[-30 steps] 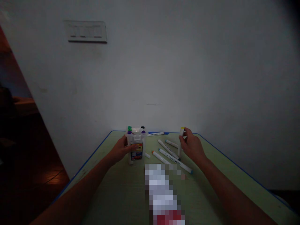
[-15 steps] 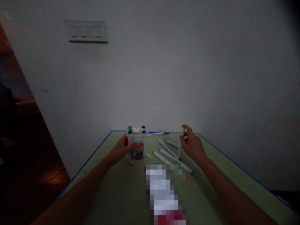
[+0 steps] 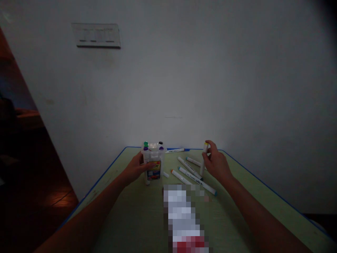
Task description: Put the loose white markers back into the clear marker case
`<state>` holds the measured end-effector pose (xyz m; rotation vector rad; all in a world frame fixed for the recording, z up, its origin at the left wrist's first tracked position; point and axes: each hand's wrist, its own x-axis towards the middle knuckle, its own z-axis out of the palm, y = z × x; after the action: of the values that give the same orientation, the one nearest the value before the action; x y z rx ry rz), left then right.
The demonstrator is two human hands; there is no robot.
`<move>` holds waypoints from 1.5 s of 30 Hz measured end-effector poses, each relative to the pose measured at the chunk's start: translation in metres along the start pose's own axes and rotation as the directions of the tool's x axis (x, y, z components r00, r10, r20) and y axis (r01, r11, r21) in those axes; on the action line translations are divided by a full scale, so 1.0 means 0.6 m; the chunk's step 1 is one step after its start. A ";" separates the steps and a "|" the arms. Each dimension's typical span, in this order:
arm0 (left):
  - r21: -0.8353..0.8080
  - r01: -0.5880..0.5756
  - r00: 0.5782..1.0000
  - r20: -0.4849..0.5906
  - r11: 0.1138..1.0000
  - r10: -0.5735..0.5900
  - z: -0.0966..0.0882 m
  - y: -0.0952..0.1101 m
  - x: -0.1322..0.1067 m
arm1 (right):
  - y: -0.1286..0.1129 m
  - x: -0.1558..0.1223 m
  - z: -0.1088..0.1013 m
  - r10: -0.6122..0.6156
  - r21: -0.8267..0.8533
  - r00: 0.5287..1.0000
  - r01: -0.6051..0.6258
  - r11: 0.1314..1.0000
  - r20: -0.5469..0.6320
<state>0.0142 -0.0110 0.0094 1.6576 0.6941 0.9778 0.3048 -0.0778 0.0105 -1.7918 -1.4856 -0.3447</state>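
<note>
Your right hand (image 3: 217, 163) is closed narrowly on a marker (image 3: 202, 170), pinching it upright near its yellow cap; you cannot tell whether its lower end touches the desk (image 3: 265, 196) or the markers beside it. Your left hand (image 3: 136, 168) is wrapped around the side of a clear plastic case (image 3: 158, 154), which stands upright on the desk with its printed label (image 3: 154, 170) facing you. Green, purple and black caps show at its top, on markers standing inside.

The held marker is to the right of the case, not touching it. Between your hands lie several loose markers (image 3: 189, 168), most of them angled across the desk, with a small white piece (image 3: 165, 174) just beside the case. Any move from your right hand to the case has to pass above them. Nearer you, a blurred-out object (image 3: 183, 218) lies on the desk; what it is cannot be told.
</note>
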 end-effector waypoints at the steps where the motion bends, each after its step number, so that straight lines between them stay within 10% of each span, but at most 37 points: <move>1: 0.002 0.000 1.000 -0.003 1.000 0.000 0.000 0.000 0.000 | 0.000 0.000 0.000 0.002 0.004 1.000 -0.003 1.000 0.006; 45: -0.015 0.001 1.000 -0.023 1.000 -0.002 0.000 -0.001 0.001 | 0.005 0.003 0.006 0.015 0.020 1.000 -0.015 1.000 0.018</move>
<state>0.0145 -0.0100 0.0092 1.6345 0.7016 1.0003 0.3069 -0.0743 0.0082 -1.7937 -1.4820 -0.3059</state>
